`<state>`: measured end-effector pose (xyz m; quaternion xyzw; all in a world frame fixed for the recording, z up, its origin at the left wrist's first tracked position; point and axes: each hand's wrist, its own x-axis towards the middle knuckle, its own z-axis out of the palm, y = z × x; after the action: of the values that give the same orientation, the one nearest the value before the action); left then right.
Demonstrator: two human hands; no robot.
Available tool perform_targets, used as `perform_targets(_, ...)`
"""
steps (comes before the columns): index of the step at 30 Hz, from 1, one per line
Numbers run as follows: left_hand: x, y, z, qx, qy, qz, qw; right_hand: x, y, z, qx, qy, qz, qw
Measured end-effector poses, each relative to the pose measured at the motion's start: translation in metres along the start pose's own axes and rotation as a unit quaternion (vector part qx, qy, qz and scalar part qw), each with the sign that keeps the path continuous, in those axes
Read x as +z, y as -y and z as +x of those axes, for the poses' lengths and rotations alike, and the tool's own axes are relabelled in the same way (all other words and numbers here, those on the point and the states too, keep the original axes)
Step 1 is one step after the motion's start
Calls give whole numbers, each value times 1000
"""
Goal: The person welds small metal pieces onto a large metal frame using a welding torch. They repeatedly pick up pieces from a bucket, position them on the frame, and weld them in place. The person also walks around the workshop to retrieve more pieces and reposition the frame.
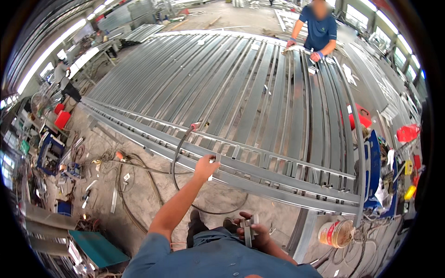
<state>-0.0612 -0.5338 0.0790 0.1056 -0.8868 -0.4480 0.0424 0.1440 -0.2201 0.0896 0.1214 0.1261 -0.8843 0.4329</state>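
My left hand (206, 167) reaches out to the near rail (259, 175) of a large grey metal frame. Its fingers are closed on a small metal piece (218, 159), set against the rail; the grip is partly hidden. Close to my body, my right hand (261, 235) is wrapped round short metal channel pieces (249, 230), several lengths bunched together. Long parallel metal slats (252, 111) run away from me across the frame. A black hose with a red-tipped end (195, 125) rests over the near rails, left of my left hand.
Across the frame, a co-worker in a dark blue shirt (320, 30) has both hands at its far rail. Another person (62, 78) stands at far left. Cables (150, 185) trail over the floor. A bucket (336, 233), blue cart (372, 162) and red containers (362, 116) stand at right.
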Motion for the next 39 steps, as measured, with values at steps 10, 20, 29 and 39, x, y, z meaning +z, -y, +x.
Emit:
perform_targets(10, 83, 19, 152, -7, 213, 170, 962, 30, -33, 67, -270, -139, 35, 952)
perform_targets(20, 79, 34, 157, 4, 265, 75, 961, 95, -77, 174, -318, -191, 83, 925)
perform_targets(29, -23, 112, 171, -219, 233, -247, 915, 107, -55, 195, -314, -176, 94, 928)
perform_targets(39, -99, -10, 53, 23, 378, -85, 922, 96, -3, 283, -315, -170, 14, 934)
